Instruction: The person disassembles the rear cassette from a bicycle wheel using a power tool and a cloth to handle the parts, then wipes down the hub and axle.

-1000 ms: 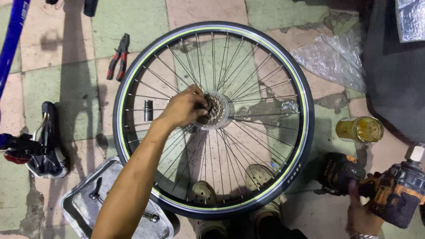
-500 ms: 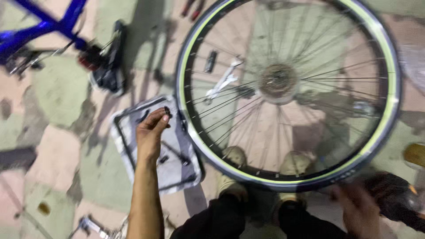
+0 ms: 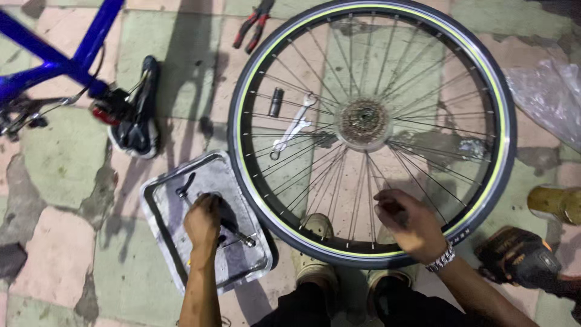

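Item: bicycle wheel (image 3: 484,79), flat on tiled floor, steadied by our right hand (image 3: 408,224), fingers curled at the spokes. Our left hand (image 3: 203,221) grasps a dark tool in the metal tray (image 3: 160,224); wrench (image 3: 293,126) under the spokes.

Left hand (image 3: 203,223) reaches down, fingers curled in a closed grip — right hand (image 3: 407,223) hovers loosely cupped, wrist bent.

A blue bike frame (image 3: 54,60) lies upper left, its black saddle (image 3: 138,112) on the tiled floor (image 3: 54,163). Red-handled pliers (image 3: 254,24) rest near the top. A crumpled plastic bag (image 3: 548,97) sits at right, a yellow can (image 3: 554,203) below it.
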